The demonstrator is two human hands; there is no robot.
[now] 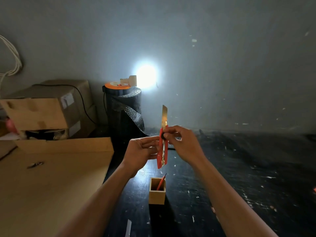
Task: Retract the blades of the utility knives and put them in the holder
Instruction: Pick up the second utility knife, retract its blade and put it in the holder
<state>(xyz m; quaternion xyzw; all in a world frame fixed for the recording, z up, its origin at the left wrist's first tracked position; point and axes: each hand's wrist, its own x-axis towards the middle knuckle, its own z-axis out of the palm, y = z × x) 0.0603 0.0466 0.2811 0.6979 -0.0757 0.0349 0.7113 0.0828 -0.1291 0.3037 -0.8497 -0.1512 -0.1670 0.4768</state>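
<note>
I hold a red utility knife (161,154) upright in front of me, its metal blade (164,115) sticking out well above the handle. My left hand (140,152) grips the handle from the left side. My right hand (183,144) pinches the knife near the black slider (162,135) at the top of the handle. Below the knife a small square wooden holder (157,195) stands on the dark floor, with a thin red item (161,182) leaning inside it.
A large flat cardboard sheet (51,182) lies to the left, with stacked cardboard boxes (47,110) behind it. A dark bubble-wrap roll (125,113) with a bright lamp (145,76) on top stands by the wall. The dark floor (248,168) extends right.
</note>
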